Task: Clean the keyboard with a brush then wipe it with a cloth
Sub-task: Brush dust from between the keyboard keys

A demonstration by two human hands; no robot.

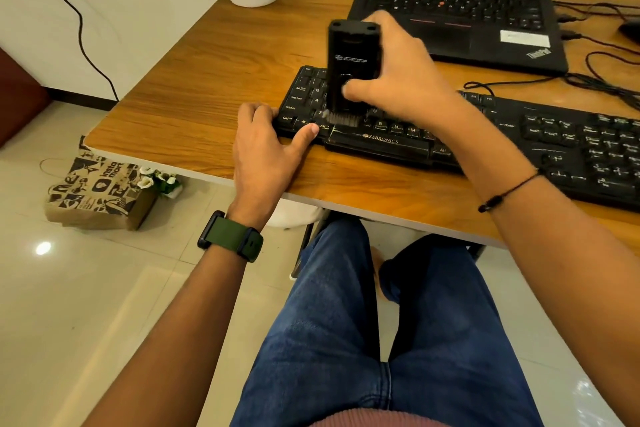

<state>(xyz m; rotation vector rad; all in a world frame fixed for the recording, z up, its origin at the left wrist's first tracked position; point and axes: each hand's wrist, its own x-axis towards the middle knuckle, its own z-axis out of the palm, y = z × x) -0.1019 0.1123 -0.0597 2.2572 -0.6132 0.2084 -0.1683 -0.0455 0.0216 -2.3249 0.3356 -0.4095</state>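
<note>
Jeans [381, 340] fill the near view. Left hand [266, 152] rests flat-fingered on the black "ZEBRONICS" keyboard's [398, 140] corner; right hand [398, 80] grips an upright black brush [351, 69], bristles on the keys. Beyond sits a "ThinkPad" laptop [460, 0].

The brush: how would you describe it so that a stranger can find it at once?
On the wooden desk, look at the black keyboard in front of the laptop. Over its left end the right hand holds the brush upright, a black block with short grey bristles touching the keys.
</note>
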